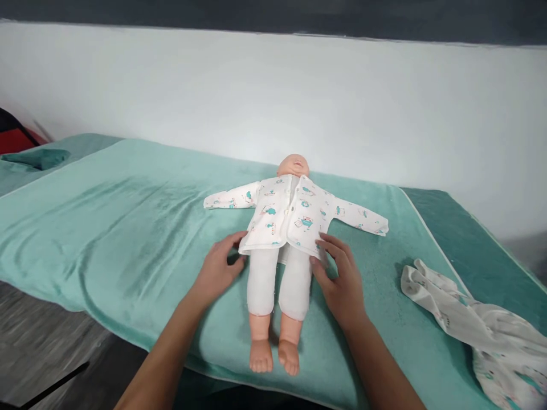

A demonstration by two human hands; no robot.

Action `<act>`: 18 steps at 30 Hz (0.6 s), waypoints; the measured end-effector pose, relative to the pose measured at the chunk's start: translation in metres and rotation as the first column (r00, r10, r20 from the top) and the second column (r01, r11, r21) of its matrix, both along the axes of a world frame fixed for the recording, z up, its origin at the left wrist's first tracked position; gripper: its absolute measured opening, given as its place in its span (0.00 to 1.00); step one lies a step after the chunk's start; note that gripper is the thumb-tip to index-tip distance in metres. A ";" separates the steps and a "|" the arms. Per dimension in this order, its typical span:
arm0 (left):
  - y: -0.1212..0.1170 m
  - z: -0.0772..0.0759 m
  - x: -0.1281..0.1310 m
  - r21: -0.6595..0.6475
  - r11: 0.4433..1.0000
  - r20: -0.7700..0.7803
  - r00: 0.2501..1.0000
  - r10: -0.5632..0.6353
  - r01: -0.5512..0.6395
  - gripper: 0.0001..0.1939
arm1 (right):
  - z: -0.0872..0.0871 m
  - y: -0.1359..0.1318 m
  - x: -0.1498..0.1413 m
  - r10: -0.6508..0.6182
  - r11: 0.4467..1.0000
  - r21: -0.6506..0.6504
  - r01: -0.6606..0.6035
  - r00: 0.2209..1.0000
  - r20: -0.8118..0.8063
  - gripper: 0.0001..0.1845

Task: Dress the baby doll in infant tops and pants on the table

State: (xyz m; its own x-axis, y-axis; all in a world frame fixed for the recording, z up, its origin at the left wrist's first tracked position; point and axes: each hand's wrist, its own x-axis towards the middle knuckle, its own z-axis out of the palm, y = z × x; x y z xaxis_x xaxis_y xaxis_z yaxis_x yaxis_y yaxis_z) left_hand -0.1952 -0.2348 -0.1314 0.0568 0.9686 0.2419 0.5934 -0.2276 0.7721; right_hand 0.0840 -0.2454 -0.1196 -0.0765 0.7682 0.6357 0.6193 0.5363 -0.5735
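A baby doll (pixel 259 327) lies on its back with its feet toward me, in white trousers (pixel 261 279). It wears a white baby jacket (pixel 273 213) with a small teal and red print, the sleeves spread out to both sides. The jacket's front panels meet near the chest and part lower down. My left hand (pixel 220 267) is beside the jacket's lower left corner, thumb and fingers apart, fingertips at its edge. On the other side, the fingertips of my right hand (pixel 339 279) touch the lower right hem, with the thumb spread below beside the trousers.
A teal plush cover (pixel 128 228) spreads under the doll. Crumpled printed white baby clothing (pixel 482 324) lies at the right. A white wall (pixel 256 97) rises behind. At the far left are a folded teal cloth (pixel 36 159) and a red and black item (pixel 15 139).
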 end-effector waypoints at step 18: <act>0.004 -0.008 0.024 0.539 0.841 -0.370 0.882 0.291 -0.051 0.11 | 0.002 -0.003 -0.002 -0.058 0.991 0.124 0.054 0.998 0.029 0.22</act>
